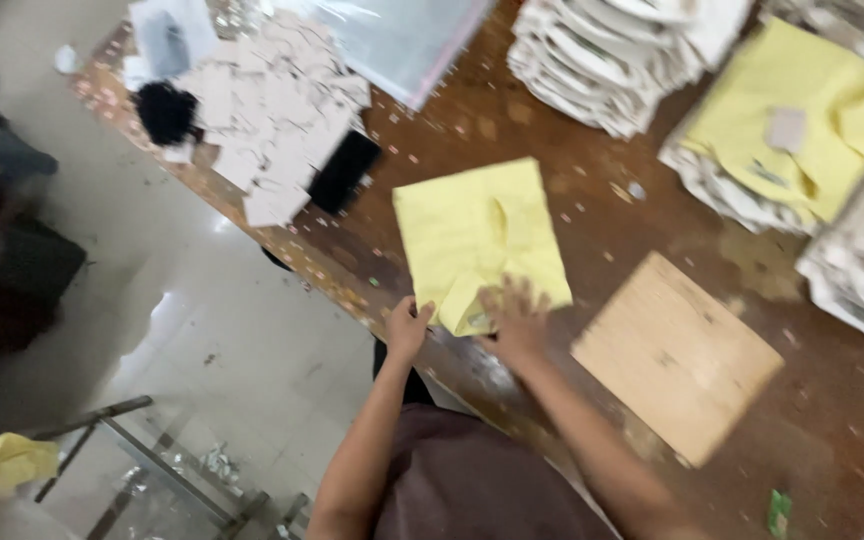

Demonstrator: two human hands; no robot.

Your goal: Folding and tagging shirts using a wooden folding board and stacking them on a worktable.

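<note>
- While the folded yellow garment (477, 240) lies flat on the brown worktable (512, 130), close to its near edge, both hands sit at the garment's near hem.
- Left hand (408, 326): fingers curled over the near-left corner of the cloth, thumb side up. Looks like a pinch on the fabric edge, right at the table's edge.
- Right hand (517, 318): fingers spread, motion-blurred, over the near-right part of the hem. Can't tell whether it presses flat or grips.
- My read: two hands on one edge keeps the fold square and stops the cloth sliding off the table edge.
- Wooden board (677, 355) lies flat just right of the garment, apart from it, angled to the table edge. Nearest obstacle to the right forearm.
- Far-right corner: another yellow garment (802, 115) with a small tag on top of a pile of folded pale cloth (852, 270).
- Far edge, middle: a taller stack of white folded pieces (612, 55).
- Far-left corner: heap of paper cards (277, 110), a black flat item (344, 172) beside it, clear plastic bags (392, 40) behind.
- Table surface is peppered with small scraps; nothing lies between hands and garment.
- Off the table, lower left: yellow cloth (2, 468) on a metal frame (142, 460) on the floor.
</note>
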